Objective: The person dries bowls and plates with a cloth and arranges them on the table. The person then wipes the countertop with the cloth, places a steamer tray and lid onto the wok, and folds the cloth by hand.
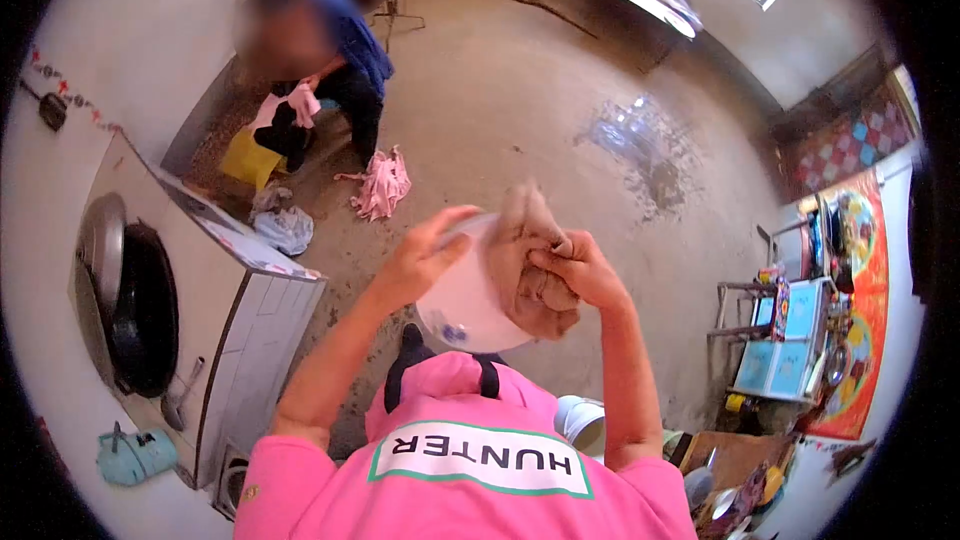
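Near the middle of the view I hold a large white plate [455, 290] with a small blue mark close to its lower edge. My left hand [425, 258] is closed on the plate's upper left rim. My right hand [588, 268] grips a bunched brown cloth [545, 305], which lies over the plate's right side and hides that part of it. The cloth's upper end is blurred.
On the left, a tiled stove counter [225, 340] holds a black wok [145, 310] and a ladle [180, 400]. A seated person [350, 60] handles pink cloth beyond it. Another pink cloth [383, 185] lies on the floor. A blue cabinet [785, 340] stands right.
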A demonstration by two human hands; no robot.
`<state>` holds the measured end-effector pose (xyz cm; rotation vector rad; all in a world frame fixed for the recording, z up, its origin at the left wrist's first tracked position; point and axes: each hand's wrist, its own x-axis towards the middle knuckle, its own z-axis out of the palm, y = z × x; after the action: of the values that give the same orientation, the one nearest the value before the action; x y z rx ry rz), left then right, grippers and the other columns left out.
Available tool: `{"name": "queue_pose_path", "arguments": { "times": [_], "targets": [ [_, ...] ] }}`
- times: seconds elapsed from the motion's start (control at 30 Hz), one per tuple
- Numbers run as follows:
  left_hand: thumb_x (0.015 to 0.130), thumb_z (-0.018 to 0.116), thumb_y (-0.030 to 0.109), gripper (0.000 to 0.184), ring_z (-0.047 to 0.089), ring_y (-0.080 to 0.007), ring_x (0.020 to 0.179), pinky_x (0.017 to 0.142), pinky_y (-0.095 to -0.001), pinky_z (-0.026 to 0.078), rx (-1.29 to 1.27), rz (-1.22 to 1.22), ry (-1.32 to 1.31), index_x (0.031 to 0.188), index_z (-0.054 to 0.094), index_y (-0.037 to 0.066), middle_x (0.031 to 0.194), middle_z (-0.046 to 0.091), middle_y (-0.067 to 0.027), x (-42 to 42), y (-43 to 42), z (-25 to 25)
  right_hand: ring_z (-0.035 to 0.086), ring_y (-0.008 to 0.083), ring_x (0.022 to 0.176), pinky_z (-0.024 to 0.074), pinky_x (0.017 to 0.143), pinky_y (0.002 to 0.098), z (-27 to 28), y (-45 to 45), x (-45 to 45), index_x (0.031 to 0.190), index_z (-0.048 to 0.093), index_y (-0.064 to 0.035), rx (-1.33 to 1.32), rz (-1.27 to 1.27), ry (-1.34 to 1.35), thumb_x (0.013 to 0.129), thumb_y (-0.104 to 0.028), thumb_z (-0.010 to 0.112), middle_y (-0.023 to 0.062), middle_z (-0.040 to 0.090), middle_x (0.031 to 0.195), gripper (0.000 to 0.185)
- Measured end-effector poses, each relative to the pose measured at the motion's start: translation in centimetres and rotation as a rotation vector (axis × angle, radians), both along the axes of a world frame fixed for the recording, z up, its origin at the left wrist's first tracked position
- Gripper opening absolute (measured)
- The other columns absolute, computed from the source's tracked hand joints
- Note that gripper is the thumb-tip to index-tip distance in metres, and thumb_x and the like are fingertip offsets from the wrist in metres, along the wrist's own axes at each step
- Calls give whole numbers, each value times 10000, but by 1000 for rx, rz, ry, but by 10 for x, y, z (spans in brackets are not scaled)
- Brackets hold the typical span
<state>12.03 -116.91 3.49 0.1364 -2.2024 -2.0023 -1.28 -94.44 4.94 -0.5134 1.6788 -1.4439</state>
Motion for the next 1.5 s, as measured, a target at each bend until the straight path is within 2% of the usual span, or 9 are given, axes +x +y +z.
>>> {"name": "queue_pose_path", "arguments": {
  "times": [0.1, 0.2, 0.5, 0.6, 0.9, 1.03, 1.13, 1.33, 1.5],
  "targets": [
    [941, 546, 137, 289, 600, -155, 943, 848, -324, 483, -224, -292, 138, 1179, 554, -27, 1004, 656, -92, -10, 0, -11, 609, 88, 830, 519, 717, 277, 37, -24, -3, 1038, 683, 17, 181, 368, 563, 892, -92, 672, 55, 704, 896, 183],
    [936, 552, 132, 290, 601, -156, 943, 841, -319, 484, -148, -185, 190, 1182, 561, -22, 1007, 657, -96, -4, 4, -14, 610, 87, 844, 520, 746, 271, 30, -30, -7, 1058, 674, 36, 211, 355, 402, 876, -79, 682, 46, 705, 908, 215],
    [980, 550, 255, 333, 581, -159, 928, 850, -292, 458, 394, 544, -118, 1147, 596, -29, 1027, 643, -97, 19, 3, -73, 626, 157, 869, 520, 742, 295, -113, -25, 79, 1109, 620, 37, -216, -653, -406, 918, -88, 625, 73, 660, 995, 228],
    [991, 524, 279, 359, 572, -165, 918, 852, -300, 447, 132, 768, -121, 1145, 596, -37, 1008, 645, -107, 17, 0, -96, 656, 184, 836, 537, 727, 317, -114, -30, 102, 1139, 606, 17, -80, -600, -492, 933, -97, 593, 72, 671, 977, 236],
    [999, 471, 364, 469, 603, -218, 846, 799, -345, 466, 158, 897, -226, 1081, 615, -75, 892, 661, -134, 14, 0, -108, 597, 203, 1019, 477, 862, 331, -9, -12, 60, 1227, 544, 37, -20, -635, 375, 934, -70, 563, 115, 642, 1169, 312],
    [978, 470, 471, 547, 580, -210, 733, 695, -400, 457, 211, 841, -226, 930, 640, -47, 757, 636, -139, 2, 28, -92, 608, 263, 961, 494, 795, 334, -53, -32, 50, 1216, 531, 30, 251, -287, 908, 935, -130, 593, 190, 613, 1098, 329],
    [992, 464, 436, 522, 529, -179, 677, 639, -424, 431, 148, 749, -204, 837, 621, -36, 685, 605, -111, 0, 41, -96, 430, 388, 1305, 317, 1087, 468, -58, -73, 69, 1334, 486, 14, 483, -5, 1377, 837, -127, 627, 238, 442, 1415, 536],
    [989, 496, 446, 528, 503, -132, 755, 689, -320, 451, 341, 819, -305, 889, 640, -51, 800, 598, -23, 8, 16, -90, 519, 343, 1220, 366, 1032, 453, -56, -59, 96, 1147, 601, 22, 40, 332, 1080, 816, -134, 622, 191, 611, 1213, 367],
    [1013, 474, 380, 446, 544, -117, 835, 773, -299, 460, 441, 815, -84, 1063, 638, -31, 904, 646, -47, 11, 12, -88, 542, 358, 1168, 374, 1023, 454, -35, -28, 73, 1069, 607, 42, 328, 288, 1179, 825, -134, 619, 184, 634, 1148, 301]
  ]
}}
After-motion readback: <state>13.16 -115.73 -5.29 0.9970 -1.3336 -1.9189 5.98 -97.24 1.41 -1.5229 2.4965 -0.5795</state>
